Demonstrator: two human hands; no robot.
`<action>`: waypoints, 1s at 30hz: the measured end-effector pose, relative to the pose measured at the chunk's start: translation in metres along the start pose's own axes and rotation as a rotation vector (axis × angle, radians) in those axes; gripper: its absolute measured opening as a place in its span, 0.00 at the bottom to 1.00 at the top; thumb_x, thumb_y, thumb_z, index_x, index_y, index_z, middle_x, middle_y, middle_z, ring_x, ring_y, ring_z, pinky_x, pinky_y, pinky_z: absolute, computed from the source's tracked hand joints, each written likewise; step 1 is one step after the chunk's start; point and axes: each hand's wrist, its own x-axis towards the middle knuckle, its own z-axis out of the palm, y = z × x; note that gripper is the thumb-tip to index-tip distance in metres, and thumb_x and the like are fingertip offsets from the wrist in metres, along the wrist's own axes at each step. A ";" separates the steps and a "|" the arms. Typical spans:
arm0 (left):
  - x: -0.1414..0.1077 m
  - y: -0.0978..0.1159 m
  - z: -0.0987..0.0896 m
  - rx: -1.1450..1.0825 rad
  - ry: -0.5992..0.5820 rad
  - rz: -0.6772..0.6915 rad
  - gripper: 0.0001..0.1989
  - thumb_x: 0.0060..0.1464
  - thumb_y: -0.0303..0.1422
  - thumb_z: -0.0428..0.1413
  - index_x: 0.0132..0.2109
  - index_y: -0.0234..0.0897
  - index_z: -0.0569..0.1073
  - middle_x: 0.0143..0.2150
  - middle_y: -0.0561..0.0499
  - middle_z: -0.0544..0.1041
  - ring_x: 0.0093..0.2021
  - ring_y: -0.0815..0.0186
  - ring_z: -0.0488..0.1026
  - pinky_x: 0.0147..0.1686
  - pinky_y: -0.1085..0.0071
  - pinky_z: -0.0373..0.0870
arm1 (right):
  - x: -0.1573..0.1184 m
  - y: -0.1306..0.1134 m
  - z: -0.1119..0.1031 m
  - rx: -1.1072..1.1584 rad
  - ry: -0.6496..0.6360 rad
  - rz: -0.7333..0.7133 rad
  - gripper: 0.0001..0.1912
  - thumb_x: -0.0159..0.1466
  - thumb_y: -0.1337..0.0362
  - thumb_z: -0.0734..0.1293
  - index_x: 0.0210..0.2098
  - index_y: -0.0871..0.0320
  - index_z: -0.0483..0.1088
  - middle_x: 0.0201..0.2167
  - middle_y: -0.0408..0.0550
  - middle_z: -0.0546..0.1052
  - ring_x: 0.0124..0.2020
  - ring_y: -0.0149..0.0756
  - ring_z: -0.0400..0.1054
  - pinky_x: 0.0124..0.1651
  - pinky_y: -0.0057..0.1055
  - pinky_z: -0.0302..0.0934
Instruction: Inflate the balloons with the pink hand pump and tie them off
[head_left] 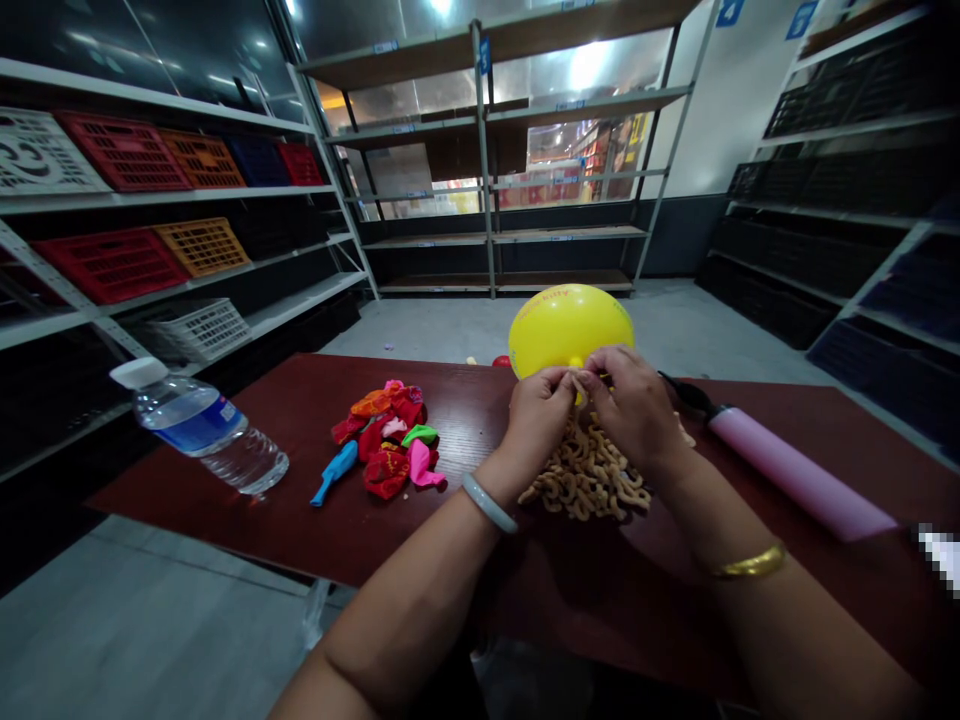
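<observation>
A yellow inflated balloon [570, 325] stands over the table's far edge, its neck toward me. My left hand [538, 412] pinches at the balloon's neck with thumb and forefinger. Pressed close beside it, my right hand [630, 400] has its fingers closed on the same neck. Below and partly behind both hands lies a pile of small tan curled pieces [589, 475]. Deflated balloons [390, 435] in red, orange, pink, green and blue form a heap left of my hands. To the right lies a pink hand pump [799, 470] with a black end.
A water bottle [210, 425] with a white cap leans at the left of the dark red table [465, 520]. Shelves with coloured crates [124, 150] line the left side. A metal rack [487, 130] stands at the back, and more shelves are at the right.
</observation>
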 end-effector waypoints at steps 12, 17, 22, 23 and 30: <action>-0.001 0.005 0.000 -0.117 -0.025 -0.030 0.14 0.58 0.41 0.56 0.31 0.34 0.74 0.24 0.54 0.68 0.27 0.70 0.63 0.31 0.73 0.60 | 0.001 0.002 -0.005 0.138 0.002 0.130 0.04 0.64 0.62 0.67 0.36 0.55 0.71 0.34 0.48 0.77 0.36 0.40 0.71 0.41 0.37 0.63; -0.001 0.003 0.000 -0.125 -0.052 0.005 0.18 0.58 0.43 0.55 0.26 0.35 0.71 0.23 0.55 0.65 0.26 0.71 0.60 0.29 0.73 0.58 | 0.002 0.001 -0.006 0.068 0.035 0.054 0.06 0.65 0.61 0.65 0.33 0.56 0.71 0.32 0.48 0.76 0.36 0.39 0.70 0.40 0.36 0.62; 0.000 0.003 -0.002 -0.049 -0.116 0.070 0.17 0.59 0.44 0.55 0.32 0.34 0.75 0.26 0.53 0.70 0.28 0.69 0.63 0.32 0.72 0.61 | 0.002 -0.001 -0.007 0.043 0.046 0.128 0.06 0.64 0.62 0.65 0.31 0.56 0.68 0.29 0.46 0.73 0.32 0.37 0.68 0.37 0.34 0.61; 0.000 0.003 -0.002 -0.021 -0.125 0.095 0.16 0.60 0.43 0.55 0.33 0.34 0.75 0.27 0.52 0.72 0.29 0.69 0.64 0.33 0.72 0.62 | 0.003 -0.001 -0.008 0.057 0.044 0.144 0.06 0.64 0.62 0.65 0.31 0.55 0.68 0.28 0.45 0.73 0.32 0.36 0.68 0.37 0.34 0.61; 0.001 0.004 -0.003 0.061 -0.117 0.112 0.15 0.61 0.40 0.53 0.37 0.33 0.78 0.34 0.48 0.78 0.36 0.65 0.71 0.40 0.70 0.67 | 0.001 -0.005 -0.008 0.060 0.086 0.056 0.05 0.65 0.63 0.65 0.32 0.54 0.69 0.31 0.48 0.75 0.36 0.38 0.70 0.42 0.37 0.65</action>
